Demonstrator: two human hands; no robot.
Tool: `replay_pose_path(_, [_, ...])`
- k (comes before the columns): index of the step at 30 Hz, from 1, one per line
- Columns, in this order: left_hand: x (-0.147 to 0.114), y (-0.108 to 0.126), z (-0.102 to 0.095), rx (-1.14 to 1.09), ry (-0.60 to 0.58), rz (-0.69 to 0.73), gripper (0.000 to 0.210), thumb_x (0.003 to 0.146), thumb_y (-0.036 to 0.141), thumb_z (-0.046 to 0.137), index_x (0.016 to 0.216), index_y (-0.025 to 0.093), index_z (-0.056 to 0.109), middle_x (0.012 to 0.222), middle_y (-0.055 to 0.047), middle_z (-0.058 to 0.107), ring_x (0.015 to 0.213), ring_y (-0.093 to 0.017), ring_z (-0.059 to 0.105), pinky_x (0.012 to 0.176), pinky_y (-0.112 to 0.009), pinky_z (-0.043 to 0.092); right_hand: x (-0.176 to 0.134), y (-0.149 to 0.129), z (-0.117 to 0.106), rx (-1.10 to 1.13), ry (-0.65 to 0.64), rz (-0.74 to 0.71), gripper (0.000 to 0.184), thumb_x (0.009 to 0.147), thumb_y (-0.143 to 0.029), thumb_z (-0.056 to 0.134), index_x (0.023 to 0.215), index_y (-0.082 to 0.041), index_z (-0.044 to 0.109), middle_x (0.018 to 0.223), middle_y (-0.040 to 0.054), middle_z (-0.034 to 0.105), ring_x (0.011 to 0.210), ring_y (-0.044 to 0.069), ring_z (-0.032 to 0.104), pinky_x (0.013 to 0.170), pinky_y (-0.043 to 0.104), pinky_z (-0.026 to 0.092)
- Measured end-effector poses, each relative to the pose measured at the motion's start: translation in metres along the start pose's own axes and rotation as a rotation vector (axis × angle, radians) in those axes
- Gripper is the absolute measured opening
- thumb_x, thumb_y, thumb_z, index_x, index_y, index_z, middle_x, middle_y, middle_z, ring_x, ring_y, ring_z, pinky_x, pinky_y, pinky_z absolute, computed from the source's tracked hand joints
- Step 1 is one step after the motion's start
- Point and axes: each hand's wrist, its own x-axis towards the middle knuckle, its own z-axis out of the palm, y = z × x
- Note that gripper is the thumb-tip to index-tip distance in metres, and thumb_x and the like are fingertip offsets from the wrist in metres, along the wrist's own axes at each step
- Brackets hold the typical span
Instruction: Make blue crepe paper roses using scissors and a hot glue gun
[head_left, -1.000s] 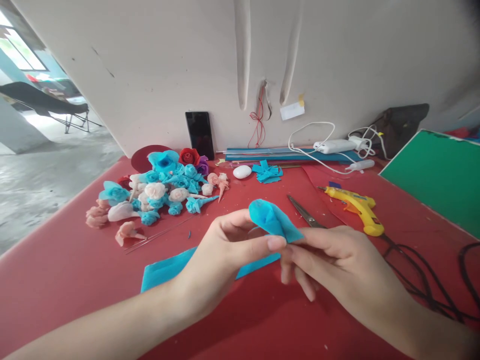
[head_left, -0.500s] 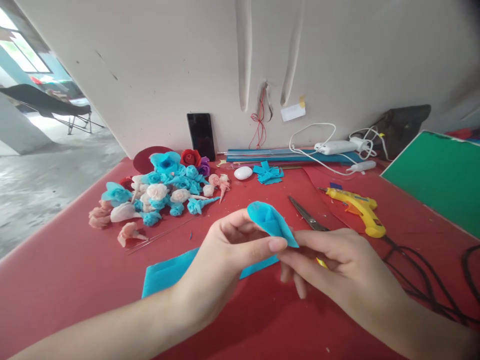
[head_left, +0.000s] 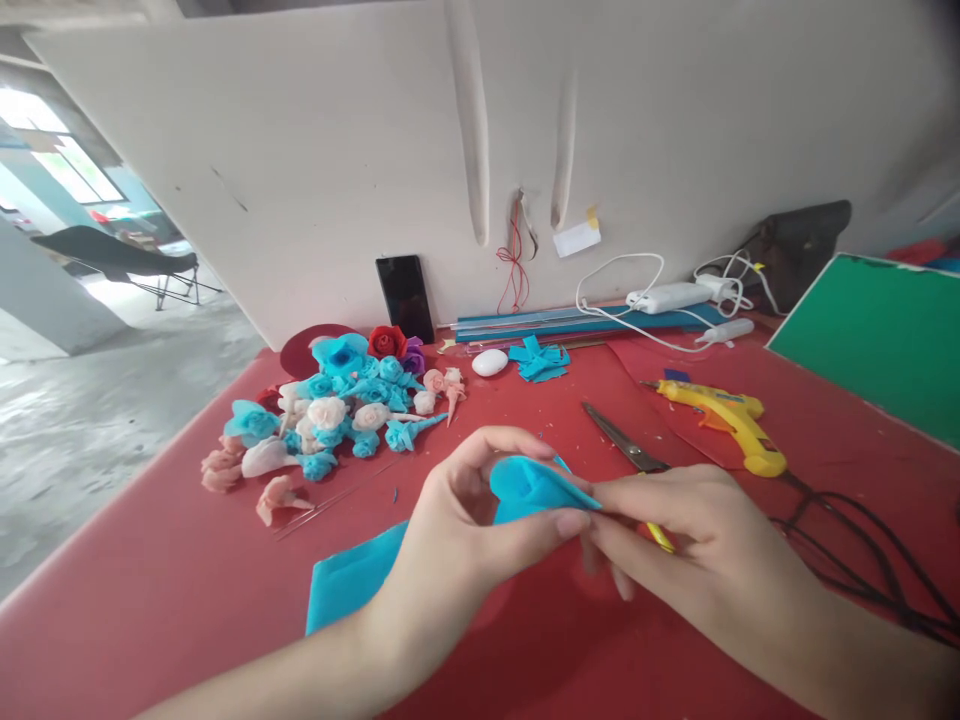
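Between my two hands is a small piece of blue crepe paper [head_left: 536, 485], curled into a cone with a rounded upper edge. My left hand [head_left: 472, 520] pinches it from the left, thumb across its front and fingers behind. At the paper's pointed right end, my right hand [head_left: 690, 530] grips it between thumb and index finger. A larger blue paper sheet [head_left: 352, 578] lies on the table, partly hidden under my left forearm. Just beyond my right hand are scissors [head_left: 626, 438] with yellow handles, partly covered by that hand.
Paper flowers [head_left: 330, 410] in blue, white and pink are heaped at the left. A yellow glue gun [head_left: 724, 420] with a black cable lies at the right, near a green board [head_left: 877, 340]. Blue paper strips [head_left: 538, 358], a white oval object [head_left: 490, 362] and a phone [head_left: 406, 297] sit farther back.
The blue paper has turned in my fingers, its rounded edge now lower and tilted left. Both hands have shifted slightly right and down in the view, which has tilted as well.
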Motion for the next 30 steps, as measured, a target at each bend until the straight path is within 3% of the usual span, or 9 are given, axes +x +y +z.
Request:
replay_pose_path(7, [0.002,0.015,-0.003,0.529,0.141,0.067,0.033,0.067,0.020,0.079,0.095,0.025,0.062,0.080,0.006,0.073,0.075,-0.009,0.068,0.067,-0.012,0.055,0.004,0.001,-0.006,-0.084,-0.013,-0.068,0.035,0.092,-0.018,0.045,0.057,-0.016,0.048,0.049,-0.0060,0.044,0.043,0.003,0.040,0.042,0.018,0.026])
replay_pose_path(10, [0.003,0.021,-0.003,0.710,0.111,0.099,0.043,0.060,0.022,0.082,0.099,0.026,0.064,0.087,0.004,0.073,0.087,-0.013,0.067,0.077,-0.015,0.054,0.003,0.002,-0.008,-0.189,-0.003,-0.130,0.032,0.093,-0.020,0.045,0.061,-0.016,0.048,0.051,-0.0055,0.040,0.046,0.004,0.034,0.043,0.017,0.026])
replay_pose_path(12, [0.003,0.025,-0.002,0.784,0.054,0.064,0.035,0.060,0.023,0.082,0.091,0.023,0.066,0.084,0.003,0.072,0.084,-0.015,0.067,0.072,-0.017,0.055,0.002,0.003,-0.010,-0.223,0.010,-0.193,0.032,0.093,-0.020,0.045,0.062,-0.016,0.048,0.052,-0.0055,0.040,0.046,0.004,0.034,0.045,0.017,0.027])
replay_pose_path(15, [0.003,0.028,-0.002,0.847,-0.001,0.082,0.016,0.065,0.021,0.077,0.078,0.019,0.068,0.073,0.003,0.070,0.068,-0.011,0.065,0.060,-0.015,0.053,0.000,0.004,-0.011,-0.255,0.023,-0.300,0.027,0.096,-0.018,0.042,0.071,-0.017,0.054,0.059,-0.0043,0.052,0.051,0.005,0.046,0.052,0.017,0.034])
replay_pose_path(18, [0.003,0.029,-0.001,0.890,-0.003,0.194,0.012,0.066,0.016,0.077,0.074,0.018,0.069,0.073,0.004,0.069,0.066,-0.008,0.063,0.063,-0.012,0.051,0.000,0.004,-0.011,-0.319,0.044,-0.371,0.023,0.097,-0.018,0.041,0.080,-0.017,0.057,0.065,-0.0028,0.059,0.057,0.007,0.054,0.056,0.020,0.038])
replay_pose_path(24, [0.001,0.028,-0.001,0.923,0.016,0.276,0.010,0.066,0.016,0.077,0.072,0.019,0.071,0.071,0.003,0.067,0.065,-0.008,0.062,0.062,-0.013,0.051,0.003,0.004,-0.010,-0.364,0.115,-0.437,0.022,0.097,-0.017,0.041,0.082,-0.017,0.057,0.068,-0.0018,0.062,0.058,0.008,0.058,0.056,0.021,0.040])
replay_pose_path(30, [-0.003,0.027,-0.002,0.948,0.019,0.304,0.004,0.071,0.020,0.075,0.072,0.021,0.071,0.069,0.003,0.068,0.062,-0.010,0.059,0.057,-0.016,0.048,0.003,0.004,-0.010,-0.378,0.122,-0.413,0.025,0.097,-0.017,0.041,0.080,-0.015,0.060,0.068,0.0004,0.064,0.060,0.009,0.059,0.057,0.021,0.041])
